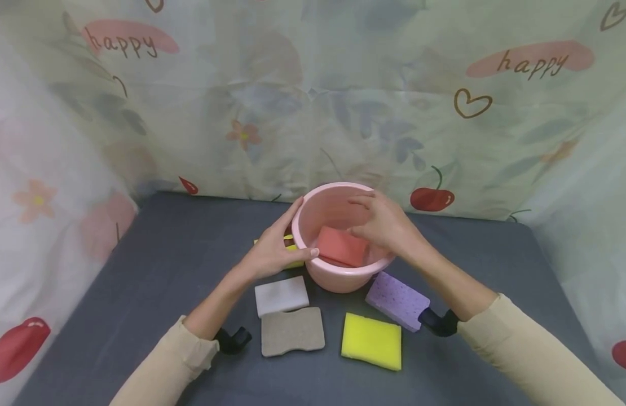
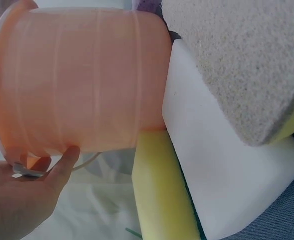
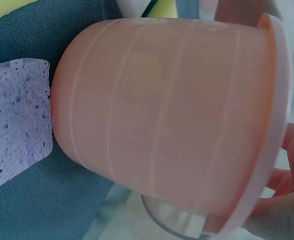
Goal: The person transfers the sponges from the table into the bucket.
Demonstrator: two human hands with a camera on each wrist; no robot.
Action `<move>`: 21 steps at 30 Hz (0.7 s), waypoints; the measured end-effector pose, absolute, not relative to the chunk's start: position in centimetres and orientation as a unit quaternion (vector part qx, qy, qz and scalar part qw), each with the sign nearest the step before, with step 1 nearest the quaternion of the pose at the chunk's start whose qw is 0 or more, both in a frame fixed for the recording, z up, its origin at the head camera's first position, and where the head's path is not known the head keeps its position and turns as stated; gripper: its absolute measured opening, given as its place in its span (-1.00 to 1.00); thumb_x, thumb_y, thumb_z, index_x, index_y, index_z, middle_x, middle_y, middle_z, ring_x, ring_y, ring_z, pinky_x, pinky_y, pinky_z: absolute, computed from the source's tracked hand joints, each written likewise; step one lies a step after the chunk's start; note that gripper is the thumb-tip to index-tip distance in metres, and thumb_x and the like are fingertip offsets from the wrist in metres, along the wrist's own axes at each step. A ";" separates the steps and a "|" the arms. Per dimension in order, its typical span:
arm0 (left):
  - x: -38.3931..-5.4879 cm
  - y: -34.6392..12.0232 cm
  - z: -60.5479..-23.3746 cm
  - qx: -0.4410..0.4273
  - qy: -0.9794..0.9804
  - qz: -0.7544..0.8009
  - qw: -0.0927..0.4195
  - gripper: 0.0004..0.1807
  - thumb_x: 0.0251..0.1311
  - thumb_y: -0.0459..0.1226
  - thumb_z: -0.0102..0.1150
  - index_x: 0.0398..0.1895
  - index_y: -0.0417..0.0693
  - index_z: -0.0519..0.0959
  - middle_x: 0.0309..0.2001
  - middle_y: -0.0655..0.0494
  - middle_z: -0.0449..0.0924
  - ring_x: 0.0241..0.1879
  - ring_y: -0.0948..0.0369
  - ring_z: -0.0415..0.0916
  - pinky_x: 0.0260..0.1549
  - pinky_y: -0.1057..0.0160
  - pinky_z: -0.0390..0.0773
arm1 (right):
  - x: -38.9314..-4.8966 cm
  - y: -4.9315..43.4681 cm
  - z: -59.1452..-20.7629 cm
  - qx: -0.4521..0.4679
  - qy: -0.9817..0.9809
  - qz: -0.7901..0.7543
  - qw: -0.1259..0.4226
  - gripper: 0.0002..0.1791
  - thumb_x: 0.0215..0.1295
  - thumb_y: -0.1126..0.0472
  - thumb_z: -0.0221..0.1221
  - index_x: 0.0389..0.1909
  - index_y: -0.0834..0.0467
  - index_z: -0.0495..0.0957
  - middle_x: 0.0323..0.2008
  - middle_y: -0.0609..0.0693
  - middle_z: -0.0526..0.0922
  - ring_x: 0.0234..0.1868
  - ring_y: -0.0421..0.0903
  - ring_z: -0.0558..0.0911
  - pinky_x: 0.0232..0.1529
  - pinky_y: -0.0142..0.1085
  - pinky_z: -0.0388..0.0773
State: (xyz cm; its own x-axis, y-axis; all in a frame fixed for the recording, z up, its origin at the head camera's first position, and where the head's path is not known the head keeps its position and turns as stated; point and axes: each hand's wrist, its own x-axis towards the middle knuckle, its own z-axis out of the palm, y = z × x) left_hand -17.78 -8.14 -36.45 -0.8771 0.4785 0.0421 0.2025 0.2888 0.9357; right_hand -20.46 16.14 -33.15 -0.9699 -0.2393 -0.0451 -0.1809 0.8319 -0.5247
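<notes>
A pink bucket (image 1: pixel 338 279) stands on the dark table with a red sponge (image 1: pixel 342 247) inside it. My left hand (image 1: pixel 269 251) grips the bucket's left rim, its thumb over the edge and its fingers along the outside. In the left wrist view, that hand (image 2: pixel 31 195) is beside the bucket's handle. Over the bucket's opening, my right hand (image 1: pixel 389 223) reaches in, thumb and fingers spread apart, near the red sponge. Part of the right hand (image 3: pixel 287 200) shows past the rim in the right wrist view; its other fingertips are hidden there.
Around the bucket lie a white sponge (image 1: pixel 282 295), a grey sponge (image 1: pixel 292 332), a yellow sponge (image 1: pixel 371 341) and a purple sponge (image 1: pixel 398 299). Another yellow sponge (image 1: pixel 295 262) is partly hidden behind the left hand. A patterned curtain (image 1: pixel 313 113) hangs behind the table.
</notes>
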 end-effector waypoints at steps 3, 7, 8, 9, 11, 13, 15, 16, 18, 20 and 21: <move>-17.9 -8.1 -36.5 0.213 0.791 0.560 0.127 0.13 0.12 -0.27 0.41 0.61 -0.01 -0.16 0.53 -0.09 0.02 0.34 -0.13 0.28 0.15 -0.06 0.47 | -20.1 16.7 -32.7 -0.117 0.949 -0.286 0.052 -0.33 0.11 0.19 0.43 0.29 0.18 0.51 0.26 0.22 0.43 0.24 0.19 0.46 0.15 0.08 0.46; -18.0 -8.1 -36.4 0.215 0.789 0.562 0.128 0.14 0.10 -0.27 0.42 0.62 0.05 -0.15 0.52 -0.08 0.05 0.33 -0.12 0.29 0.16 -0.07 0.46 | -19.7 17.7 -32.4 -0.134 0.936 -0.320 0.050 -0.35 0.13 0.19 0.43 0.28 0.13 0.52 0.25 0.19 0.44 0.23 0.17 0.51 0.11 0.05 0.51; -18.1 -8.1 -36.3 0.217 0.789 0.560 0.128 0.14 0.09 -0.27 0.43 0.62 0.05 -0.14 0.52 -0.08 0.05 0.33 -0.12 0.30 0.16 -0.08 0.46 | -19.6 17.9 -32.3 -0.137 0.933 -0.328 0.051 -0.35 0.14 0.18 0.43 0.29 0.12 0.51 0.25 0.17 0.44 0.23 0.15 0.51 0.11 0.04 0.52; -18.4 -8.2 -36.7 0.219 0.790 0.558 0.127 0.15 0.08 -0.27 0.44 0.62 0.09 -0.14 0.52 -0.06 0.05 0.33 -0.11 0.30 0.16 -0.08 0.46 | -19.5 18.2 -32.3 -0.141 0.930 -0.336 0.051 -0.34 0.15 0.18 0.43 0.30 0.10 0.50 0.27 0.16 0.43 0.23 0.14 0.52 0.11 0.04 0.52; -19.0 -8.3 -37.7 0.222 0.795 0.551 0.125 0.14 0.09 -0.23 0.44 0.61 0.19 -0.13 0.52 0.00 0.05 0.32 -0.06 0.32 0.15 -0.05 0.48 | -19.1 18.6 -32.1 -0.140 0.923 -0.354 0.055 -0.30 0.16 0.17 0.42 0.35 0.08 0.45 0.30 0.13 0.41 0.25 0.13 0.51 0.10 0.04 0.53; -19.6 -8.4 -38.6 0.221 0.800 0.544 0.121 0.11 0.10 -0.16 0.45 0.60 0.28 -0.10 0.52 0.07 0.05 0.30 -0.01 0.34 0.13 -0.02 0.50 | -18.7 18.9 -32.1 -0.139 0.918 -0.368 0.055 -0.27 0.18 0.15 0.41 0.39 0.06 0.39 0.32 0.12 0.40 0.27 0.12 0.50 0.09 0.04 0.55; -20.2 -8.5 -39.6 0.219 0.804 0.540 0.118 0.10 0.09 -0.09 0.46 0.59 0.39 -0.08 0.51 0.16 0.06 0.29 0.06 0.36 0.11 0.03 0.52 | -18.3 19.3 -32.0 -0.137 0.913 -0.381 0.056 -0.23 0.20 0.14 0.40 0.43 0.04 0.34 0.33 0.11 0.40 0.28 0.13 0.49 0.07 0.04 0.56; -20.3 -8.5 -39.7 0.218 0.805 0.539 0.118 0.09 0.09 -0.06 0.46 0.58 0.41 -0.06 0.50 0.17 0.08 0.28 0.08 0.37 0.10 0.05 0.53 | -18.1 19.5 -32.0 -0.135 0.911 -0.385 0.056 -0.23 0.21 0.14 0.40 0.44 0.03 0.33 0.33 0.12 0.41 0.28 0.13 0.48 0.07 0.04 0.56; -20.3 -8.5 -39.6 0.216 0.805 0.540 0.117 0.10 0.05 -0.03 0.48 0.58 0.42 -0.03 0.47 0.17 0.13 0.26 0.09 0.38 0.07 0.08 0.55 | -17.7 19.9 -31.9 -0.138 0.910 -0.388 0.053 -0.23 0.22 0.13 0.39 0.44 0.02 0.32 0.33 0.12 0.41 0.29 0.13 0.48 0.06 0.04 0.57; -20.3 -8.5 -39.6 0.215 0.805 0.540 0.119 0.13 0.02 -0.02 0.50 0.58 0.41 -0.04 0.45 0.13 0.18 0.26 0.08 0.39 0.02 0.10 0.58 | -17.4 20.3 -31.7 -0.142 0.909 -0.390 0.048 -0.24 0.22 0.13 0.38 0.44 0.01 0.33 0.32 0.11 0.42 0.28 0.13 0.48 0.06 0.04 0.57; -20.3 -8.5 -39.5 0.214 0.805 0.539 0.122 0.14 0.01 -0.02 0.51 0.58 0.41 -0.05 0.44 0.11 0.21 0.25 0.07 0.39 -0.01 0.11 0.59 | -17.2 20.5 -31.7 -0.145 0.908 -0.391 0.045 -0.25 0.23 0.13 0.38 0.43 0.02 0.34 0.32 0.10 0.41 0.28 0.14 0.48 0.06 0.05 0.56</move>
State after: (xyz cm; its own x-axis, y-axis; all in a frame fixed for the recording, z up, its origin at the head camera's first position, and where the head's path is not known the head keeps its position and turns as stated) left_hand -20.30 -8.53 -39.55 -0.8790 0.4755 0.0350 0.2132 0.3265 0.9208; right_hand -17.21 20.52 -31.69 -0.9541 -0.2981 0.0306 -0.2271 0.6526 -0.7229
